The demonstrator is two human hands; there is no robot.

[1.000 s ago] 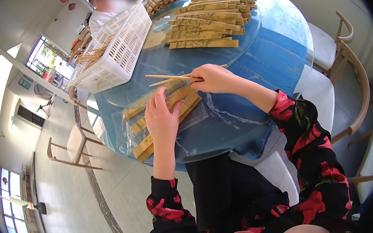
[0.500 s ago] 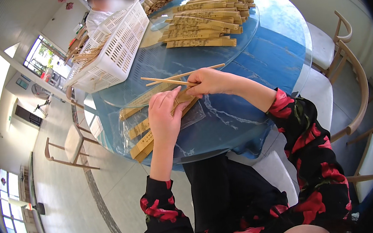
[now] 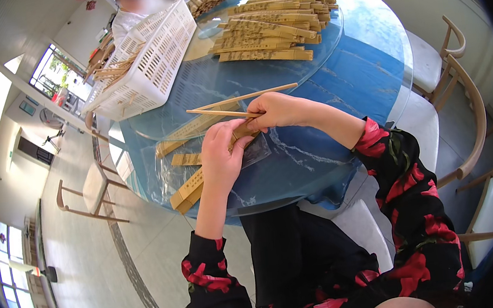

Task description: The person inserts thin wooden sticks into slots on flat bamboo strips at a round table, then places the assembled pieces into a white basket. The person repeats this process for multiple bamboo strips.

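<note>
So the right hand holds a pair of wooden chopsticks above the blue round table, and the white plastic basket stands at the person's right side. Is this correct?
Not quite. In the head view the white plastic basket stands at the person's left side, at the far left of the blue round table. The rest holds: the right hand holds the pair of wooden chopsticks above the table.

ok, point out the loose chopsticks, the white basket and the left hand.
chopsticks (image 3: 235, 106), head view, mid-shaft of the pair held by the right hand (image 3: 278, 109)
white basket (image 3: 154, 61), head view, slotted side wall
left hand (image 3: 221, 157), head view, back of hand
</note>
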